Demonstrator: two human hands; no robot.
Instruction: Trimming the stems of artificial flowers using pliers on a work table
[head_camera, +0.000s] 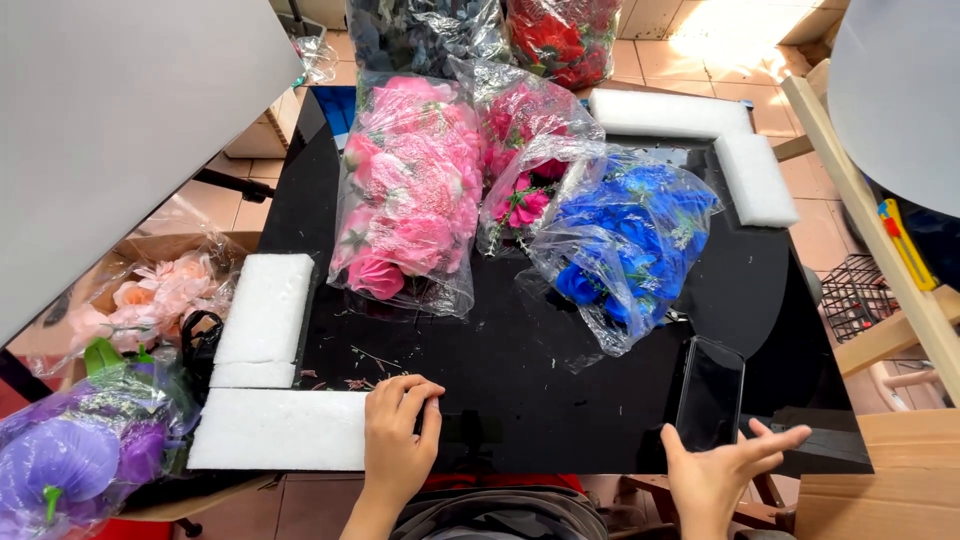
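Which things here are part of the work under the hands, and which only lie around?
In hand:
- left hand resting on the black table, touching the white foam block
- right hand, open, beside the black phone

Lying about:
- bag of pink flowers
- bag of blue flowers
- bag of purple flowers
- wire basket

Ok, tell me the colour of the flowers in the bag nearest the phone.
Blue flowers, head view.

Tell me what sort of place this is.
Probably a small craft or florist's workspace for artificial flowers. Clear bags of pink flowers and blue flowers lie on a black table, with white foam blocks at its corners and more bagged flowers around it on a tiled floor.
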